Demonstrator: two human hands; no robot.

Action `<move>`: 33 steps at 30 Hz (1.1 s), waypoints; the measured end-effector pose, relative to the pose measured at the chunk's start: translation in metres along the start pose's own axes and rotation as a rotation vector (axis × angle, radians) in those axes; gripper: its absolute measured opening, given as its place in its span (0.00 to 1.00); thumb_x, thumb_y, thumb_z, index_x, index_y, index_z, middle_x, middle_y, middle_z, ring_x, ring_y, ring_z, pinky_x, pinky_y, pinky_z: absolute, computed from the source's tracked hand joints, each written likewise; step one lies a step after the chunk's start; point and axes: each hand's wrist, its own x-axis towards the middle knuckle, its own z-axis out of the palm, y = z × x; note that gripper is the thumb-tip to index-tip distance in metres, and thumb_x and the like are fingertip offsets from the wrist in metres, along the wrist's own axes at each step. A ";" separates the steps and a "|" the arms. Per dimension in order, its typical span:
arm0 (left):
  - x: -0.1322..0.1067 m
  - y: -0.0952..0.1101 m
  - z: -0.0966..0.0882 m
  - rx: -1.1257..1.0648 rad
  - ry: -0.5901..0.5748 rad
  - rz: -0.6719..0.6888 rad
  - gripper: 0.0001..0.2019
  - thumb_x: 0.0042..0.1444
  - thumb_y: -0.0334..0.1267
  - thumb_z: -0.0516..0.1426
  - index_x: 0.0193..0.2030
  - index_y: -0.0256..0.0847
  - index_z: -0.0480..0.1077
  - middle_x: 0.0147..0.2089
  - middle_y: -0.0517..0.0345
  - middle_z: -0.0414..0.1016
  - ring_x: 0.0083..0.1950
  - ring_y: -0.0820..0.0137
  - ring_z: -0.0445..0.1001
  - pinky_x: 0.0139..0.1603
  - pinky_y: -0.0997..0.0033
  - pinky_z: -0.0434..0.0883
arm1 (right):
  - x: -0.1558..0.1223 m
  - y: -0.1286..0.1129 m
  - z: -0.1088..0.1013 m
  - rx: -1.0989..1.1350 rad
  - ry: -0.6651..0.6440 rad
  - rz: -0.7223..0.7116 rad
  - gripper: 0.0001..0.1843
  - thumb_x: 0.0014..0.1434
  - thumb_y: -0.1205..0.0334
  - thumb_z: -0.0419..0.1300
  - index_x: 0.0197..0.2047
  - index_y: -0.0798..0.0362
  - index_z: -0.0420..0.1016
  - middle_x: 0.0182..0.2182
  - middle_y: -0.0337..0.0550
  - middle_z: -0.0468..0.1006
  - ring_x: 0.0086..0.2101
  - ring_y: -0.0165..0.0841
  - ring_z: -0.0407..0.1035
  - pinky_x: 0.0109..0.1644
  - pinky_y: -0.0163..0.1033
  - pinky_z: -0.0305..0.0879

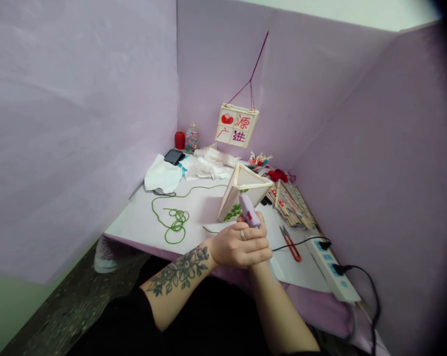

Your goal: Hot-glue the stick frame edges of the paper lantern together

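The left hand (238, 244) is closed around the lilac glue gun (248, 210). The right hand is hidden behind it, so its grip cannot be told. The gun's nozzle touches the wooden-stick frame (241, 190).

We see a white surface (142, 222) carrying green cord (173, 220), snips (290, 243), power strip (329, 264), stick box (241, 193), cloth (163, 175), phone (173, 156).

Scissors (291, 243) right of hands (241, 244)
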 end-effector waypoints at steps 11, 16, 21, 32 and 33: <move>0.003 -0.003 -0.002 -0.034 0.068 -0.008 0.08 0.63 0.32 0.55 0.46 0.44 0.74 0.47 0.65 0.80 0.54 0.72 0.70 0.57 0.66 0.64 | -0.005 -0.004 0.009 -0.023 0.069 0.025 0.12 0.65 0.66 0.54 0.45 0.67 0.74 0.32 0.65 0.78 0.35 0.51 0.78 0.45 0.56 0.75; 0.000 -0.002 0.000 -0.064 0.060 -0.010 0.09 0.62 0.31 0.57 0.47 0.41 0.74 0.48 0.61 0.79 0.55 0.69 0.70 0.57 0.66 0.62 | -0.009 -0.006 0.003 0.035 -0.012 0.058 0.13 0.64 0.65 0.56 0.46 0.68 0.74 0.36 0.70 0.77 0.41 0.55 0.77 0.48 0.58 0.73; 0.000 -0.002 0.000 -0.107 0.054 -0.036 0.09 0.64 0.31 0.54 0.48 0.40 0.72 0.47 0.58 0.80 0.54 0.68 0.71 0.59 0.64 0.59 | -0.025 0.023 0.000 0.458 -0.293 0.051 0.11 0.64 0.63 0.58 0.49 0.59 0.73 0.42 0.66 0.77 0.47 0.55 0.75 0.49 0.62 0.74; 0.000 0.029 -0.002 -0.433 -0.075 -0.573 0.13 0.68 0.40 0.49 0.49 0.43 0.74 0.53 0.50 0.77 0.56 0.65 0.71 0.59 0.63 0.60 | -0.030 0.085 0.014 1.087 -0.864 0.151 0.17 0.67 0.53 0.55 0.54 0.53 0.70 0.42 0.65 0.77 0.42 0.52 0.78 0.37 0.59 0.80; -0.002 0.035 -0.002 -0.464 -0.059 -0.626 0.13 0.68 0.41 0.49 0.49 0.44 0.74 0.54 0.49 0.77 0.57 0.65 0.70 0.60 0.62 0.61 | -0.034 0.087 0.010 1.082 -0.834 0.196 0.17 0.66 0.52 0.56 0.54 0.52 0.71 0.43 0.64 0.78 0.42 0.52 0.78 0.37 0.60 0.80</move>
